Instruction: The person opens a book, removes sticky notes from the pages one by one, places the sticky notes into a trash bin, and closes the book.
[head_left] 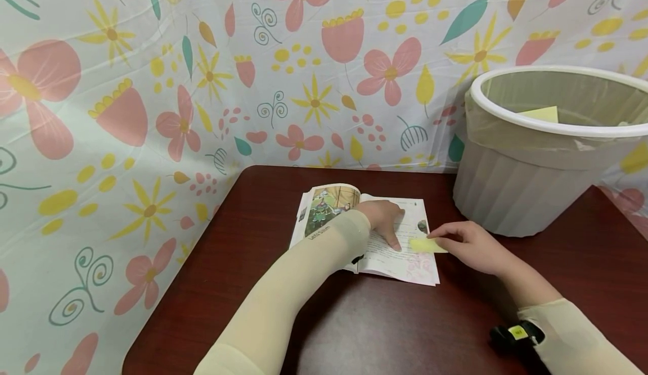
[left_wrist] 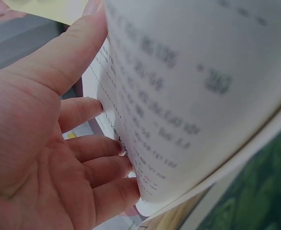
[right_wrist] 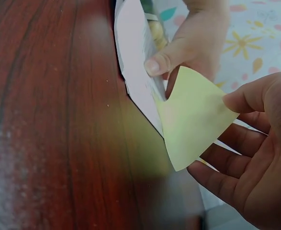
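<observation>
An open book (head_left: 377,254) lies on the dark red table, a colour picture on its left page and print on the right. My left hand (head_left: 382,218) rests across the right page with fingers spread; in the left wrist view its thumb and fingertips (left_wrist: 123,191) press on the printed paper. At the book's right edge my right hand (head_left: 468,245) pinches a yellow sticky note (right_wrist: 193,120) by one corner between thumb and fingers. The note is curved, and its far edge meets the page.
A grey bin (head_left: 516,178) with a white rim and a clear liner stands at the table's back right; a yellow paper (head_left: 544,114) shows inside. A flower-patterned cloth (head_left: 314,133) hangs behind and to the left of the table (head_left: 395,330).
</observation>
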A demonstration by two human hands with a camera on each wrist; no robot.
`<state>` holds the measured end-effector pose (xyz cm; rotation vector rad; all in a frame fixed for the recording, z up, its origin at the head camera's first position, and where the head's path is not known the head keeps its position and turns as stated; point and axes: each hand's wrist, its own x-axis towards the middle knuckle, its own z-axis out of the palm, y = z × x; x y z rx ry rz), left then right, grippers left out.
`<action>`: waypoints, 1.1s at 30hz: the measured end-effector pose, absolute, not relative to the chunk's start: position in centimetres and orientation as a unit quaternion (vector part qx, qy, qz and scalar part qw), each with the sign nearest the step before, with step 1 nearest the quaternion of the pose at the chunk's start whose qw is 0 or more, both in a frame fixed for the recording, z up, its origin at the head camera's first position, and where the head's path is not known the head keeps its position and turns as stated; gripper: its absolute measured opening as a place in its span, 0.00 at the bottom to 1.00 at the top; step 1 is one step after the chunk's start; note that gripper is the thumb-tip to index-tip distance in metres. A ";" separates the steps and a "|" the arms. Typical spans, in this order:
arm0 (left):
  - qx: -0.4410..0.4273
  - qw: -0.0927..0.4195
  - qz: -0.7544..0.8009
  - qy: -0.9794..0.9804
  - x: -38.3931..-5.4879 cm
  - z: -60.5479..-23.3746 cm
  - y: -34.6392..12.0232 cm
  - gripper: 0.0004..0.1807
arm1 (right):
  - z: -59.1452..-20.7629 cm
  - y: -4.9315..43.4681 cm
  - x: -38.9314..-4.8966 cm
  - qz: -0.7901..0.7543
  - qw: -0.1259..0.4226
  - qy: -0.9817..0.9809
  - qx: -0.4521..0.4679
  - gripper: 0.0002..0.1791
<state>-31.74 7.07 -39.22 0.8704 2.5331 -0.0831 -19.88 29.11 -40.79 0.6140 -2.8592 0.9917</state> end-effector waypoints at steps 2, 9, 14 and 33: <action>0.315 0.228 -0.031 0.921 -31.7 -39.2 7.1 0.61 | -40.8 29.1 -19.7 0.326 0.030 -0.923 0.202 0.09; 0.306 0.225 -0.028 0.925 -31.7 -39.2 7.1 0.61 | -40.6 29.0 -18.9 0.336 0.035 -0.919 0.204 0.08; 0.305 0.226 -0.020 0.925 -31.9 -39.4 7.1 0.62 | -40.5 28.9 -18.2 0.339 0.035 -0.916 0.209 0.07; 0.324 0.206 -0.020 0.923 -31.5 -39.4 6.8 0.60 | -33.6 28.8 -16.9 0.294 0.061 -0.914 0.273 0.14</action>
